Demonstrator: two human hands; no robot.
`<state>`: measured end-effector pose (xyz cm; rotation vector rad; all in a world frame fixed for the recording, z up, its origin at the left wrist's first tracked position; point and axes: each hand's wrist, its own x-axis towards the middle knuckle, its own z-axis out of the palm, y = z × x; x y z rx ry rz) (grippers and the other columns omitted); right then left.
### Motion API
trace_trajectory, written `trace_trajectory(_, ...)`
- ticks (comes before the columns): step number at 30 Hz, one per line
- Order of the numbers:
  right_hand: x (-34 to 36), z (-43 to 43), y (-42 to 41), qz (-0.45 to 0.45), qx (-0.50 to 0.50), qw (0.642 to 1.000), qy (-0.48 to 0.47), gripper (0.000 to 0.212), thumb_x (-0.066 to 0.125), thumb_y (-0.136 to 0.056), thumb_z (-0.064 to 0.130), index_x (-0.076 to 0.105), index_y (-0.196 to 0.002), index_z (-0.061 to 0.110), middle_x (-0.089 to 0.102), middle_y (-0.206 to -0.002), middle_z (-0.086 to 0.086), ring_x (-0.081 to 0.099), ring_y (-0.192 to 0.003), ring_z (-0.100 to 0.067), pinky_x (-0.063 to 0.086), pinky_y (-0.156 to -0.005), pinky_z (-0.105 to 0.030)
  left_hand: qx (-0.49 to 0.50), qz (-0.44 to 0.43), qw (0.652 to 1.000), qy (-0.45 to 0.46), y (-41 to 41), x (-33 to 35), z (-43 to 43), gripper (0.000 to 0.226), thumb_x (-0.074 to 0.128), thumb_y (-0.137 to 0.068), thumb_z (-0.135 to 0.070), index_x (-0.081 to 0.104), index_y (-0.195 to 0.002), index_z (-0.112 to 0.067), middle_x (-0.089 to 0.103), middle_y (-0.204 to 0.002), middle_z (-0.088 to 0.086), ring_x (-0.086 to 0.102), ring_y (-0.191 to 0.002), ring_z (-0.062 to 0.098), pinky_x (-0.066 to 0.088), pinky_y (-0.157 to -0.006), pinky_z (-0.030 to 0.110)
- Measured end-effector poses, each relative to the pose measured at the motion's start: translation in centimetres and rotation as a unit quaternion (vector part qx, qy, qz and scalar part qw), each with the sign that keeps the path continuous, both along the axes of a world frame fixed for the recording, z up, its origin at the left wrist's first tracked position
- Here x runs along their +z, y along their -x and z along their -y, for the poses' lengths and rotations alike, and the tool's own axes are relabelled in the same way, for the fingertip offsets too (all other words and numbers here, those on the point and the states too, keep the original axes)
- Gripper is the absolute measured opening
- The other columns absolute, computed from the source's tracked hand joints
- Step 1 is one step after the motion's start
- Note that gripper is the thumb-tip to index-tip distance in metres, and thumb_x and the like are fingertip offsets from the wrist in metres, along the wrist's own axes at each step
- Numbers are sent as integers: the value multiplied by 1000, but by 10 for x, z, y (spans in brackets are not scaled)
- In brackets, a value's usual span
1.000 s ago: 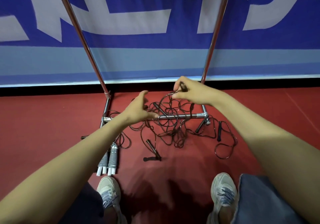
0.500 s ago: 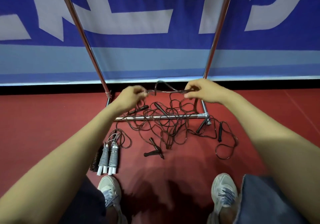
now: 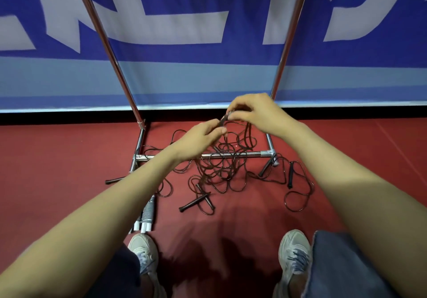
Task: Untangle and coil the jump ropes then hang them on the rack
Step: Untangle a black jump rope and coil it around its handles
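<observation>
Both hands are raised above the floor pile and close together, nearly touching. The right hand (image 3: 256,113) has its fingers curled, pinching the upper end of a dark rope handle (image 3: 223,120). The left hand (image 3: 199,139) pinches the lower end of the same handle between thumb and fingertips. The handle is tilted and sits between the two hands. Thin cord drops from it straight down into the tangle of dark jump ropes (image 3: 220,169).

The tangle lies on the red floor (image 3: 57,170), draped over and around the bottom bar of the chrome rack (image 3: 245,154), directly below the hands. Loose black handles lie around it: one crossed pair (image 3: 194,203) near the front and one (image 3: 290,176) to the right inside a cord loop. Grey ribbed handles with white tips (image 3: 147,213) lie partly under the left forearm, near the left shoe (image 3: 143,249). The right shoe (image 3: 293,247) is well apart from the ropes. A blue-and-white banner (image 3: 208,71) stands behind the rack.
</observation>
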<state>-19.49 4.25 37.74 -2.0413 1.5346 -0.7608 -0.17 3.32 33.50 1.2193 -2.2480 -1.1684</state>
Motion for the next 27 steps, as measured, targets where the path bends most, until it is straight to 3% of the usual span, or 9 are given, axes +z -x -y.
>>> trace_trajectory(4, 12, 5, 27, 61, -84, 994, 35, 8, 69, -87, 14, 72, -93, 11, 67, -78, 4, 55, -62, 1, 41, -66, -11, 13, 35, 993, -111, -20, -33, 0, 23, 45, -102, -27, 49, -82, -16, 50, -70, -2, 54, -68, 14, 51, -74, 32)
trace_trajectory(7, -2, 3, 40, -19, -99, 994, -35, 8, 68, -88, 17, 70, -95, 14, 67, -83, -4, 58, -69, -11, 37, -61, -6, 122, -114, 974, -153, -29, -29, 4, 14, 56, -97, -18, 49, -87, -10, 49, -66, 0, 51, -56, 8, 50, -63, 19)
trace_trajectory(10, -14, 6, 47, -67, -130, 985, -89, 11, 69, -88, 18, 67, -97, 13, 68, -88, -6, 61, -81, -18, 41, -66, -20, 176, -275, 929, -173, -30, 1, 11, 15, 58, -94, -20, 55, -85, -8, 48, -56, -5, 49, -51, 8, 54, -76, 32)
trace_trajectory(12, -18, 6, 46, -123, -119, 976, -134, 23, 72, -85, 17, 65, -106, 11, 66, -99, -5, 61, -96, -21, 40, -74, -25, 171, -316, 918, -169, -24, 19, 12, 17, 57, -95, -21, 60, -88, -6, 43, -53, -7, 40, -46, 7, 54, -60, 28)
trace_trajectory(16, -15, -5, 15, 6, 29, 965, -260, 70, 79, -77, 12, 45, -138, 16, 58, -125, -1, 54, -118, -17, 43, -99, -28, 186, -238, 950, -76, 3, 28, 1, 20, 68, -89, -23, 57, -75, -13, 52, -53, -8, 31, -41, 8, 25, -43, 21)
trace_trajectory(18, -12, -7, 1, 68, 63, 964, -250, 42, 71, -87, 15, 56, -126, 12, 66, -117, -12, 62, -111, -23, 45, -103, -40, 187, -228, 954, -59, 11, 27, -2, 20, 70, -87, -25, 59, -72, -15, 58, -57, -5, 32, -40, 7, 25, -43, 21)
trace_trajectory(21, 1, -5, -3, 99, 33, 983, -152, 17, 54, -98, 12, 67, -98, 1, 71, -84, -8, 65, -81, -23, 51, -88, -43, 148, -221, 963, -54, 10, 22, 0, 18, 66, -90, -25, 58, -77, -16, 58, -58, -6, 38, -44, 8, 29, -48, 25)
trace_trajectory(23, 9, -4, 4, 146, -13, 983, -110, 16, 51, -98, 7, 66, -98, 0, 67, -76, -6, 64, -68, -11, 54, -69, -28, 61, -178, 979, -79, 5, 14, -2, 12, 61, -93, -21, 54, -86, -15, 57, -66, -6, 47, -51, 3, 37, -54, 20)
trace_trajectory(27, 7, 2, 20, 272, -103, 953, -84, 15, 48, -98, 1, 62, -103, 0, 66, -70, -4, 66, -54, -3, 48, -53, -11, -90, 77, 980, -162, -18, -28, -7, 10, 56, -96, -20, 56, -88, -13, 59, -85, -3, 54, -77, 4, 42, -79, 20)
